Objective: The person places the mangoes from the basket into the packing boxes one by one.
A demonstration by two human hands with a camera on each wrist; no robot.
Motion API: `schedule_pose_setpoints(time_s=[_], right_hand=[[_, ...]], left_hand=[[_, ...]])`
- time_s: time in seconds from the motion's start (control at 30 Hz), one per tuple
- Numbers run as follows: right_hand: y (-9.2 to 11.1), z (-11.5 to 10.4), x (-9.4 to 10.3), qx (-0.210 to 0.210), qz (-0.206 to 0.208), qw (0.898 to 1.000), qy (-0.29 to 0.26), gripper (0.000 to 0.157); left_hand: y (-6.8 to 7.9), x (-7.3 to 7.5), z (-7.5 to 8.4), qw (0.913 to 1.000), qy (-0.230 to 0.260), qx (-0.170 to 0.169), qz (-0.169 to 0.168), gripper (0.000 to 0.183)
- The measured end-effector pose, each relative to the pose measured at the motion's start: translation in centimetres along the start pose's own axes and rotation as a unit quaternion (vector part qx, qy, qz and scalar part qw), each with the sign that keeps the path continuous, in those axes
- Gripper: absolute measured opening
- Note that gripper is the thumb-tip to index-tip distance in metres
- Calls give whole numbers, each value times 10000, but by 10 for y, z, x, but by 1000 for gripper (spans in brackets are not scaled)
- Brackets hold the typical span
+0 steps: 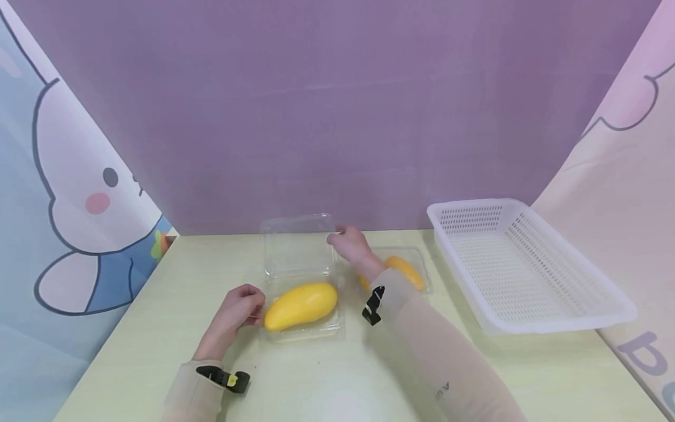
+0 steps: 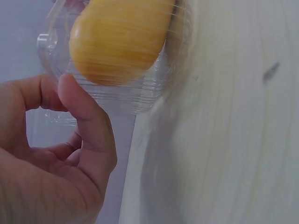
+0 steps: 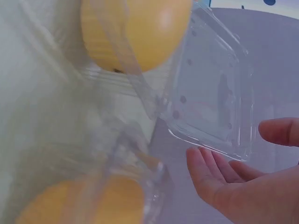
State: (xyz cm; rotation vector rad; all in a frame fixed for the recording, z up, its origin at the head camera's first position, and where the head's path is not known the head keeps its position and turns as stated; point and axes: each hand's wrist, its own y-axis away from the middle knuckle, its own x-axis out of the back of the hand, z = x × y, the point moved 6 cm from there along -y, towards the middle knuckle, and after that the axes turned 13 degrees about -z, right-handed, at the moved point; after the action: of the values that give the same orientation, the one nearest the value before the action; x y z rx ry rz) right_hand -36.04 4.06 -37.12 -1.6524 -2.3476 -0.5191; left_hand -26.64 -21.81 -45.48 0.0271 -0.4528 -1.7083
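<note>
A yellow mango (image 1: 302,306) lies in the base of a clear plastic clamshell box (image 1: 316,334) on the table. The hinged lid (image 1: 297,249) of this box stands raised at the back. At the base's left side is my left hand (image 1: 239,308); in the left wrist view its thumb and forefinger pinch the clear rim beside the fruit. My right hand (image 1: 350,245) is at the lid's right edge. In the right wrist view, its fingertips (image 3: 192,156) are right at the lid's corner, with the thumb held apart from them.
A second clear box (image 1: 426,266) with yellow mangoes (image 1: 405,272) in it is to the right, partly behind my right forearm. Farther right stands a white slatted plastic basket (image 1: 464,275). A purple backdrop (image 1: 337,117) rises along the table's back edge, with printed cloth at both sides.
</note>
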Motion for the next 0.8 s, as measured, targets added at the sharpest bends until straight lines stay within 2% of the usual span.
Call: schedule_pose_setpoints(time_s=[0.5, 0.8], right_hand=[[5, -17, 13, 264, -182, 9982, -502, 51], [8, -20, 17, 412, -151, 9975, -552, 48]], left_hand=[[1, 0, 0, 10000, -62, 9, 34, 23], [0, 0, -1, 10000, -19, 15, 16, 27]])
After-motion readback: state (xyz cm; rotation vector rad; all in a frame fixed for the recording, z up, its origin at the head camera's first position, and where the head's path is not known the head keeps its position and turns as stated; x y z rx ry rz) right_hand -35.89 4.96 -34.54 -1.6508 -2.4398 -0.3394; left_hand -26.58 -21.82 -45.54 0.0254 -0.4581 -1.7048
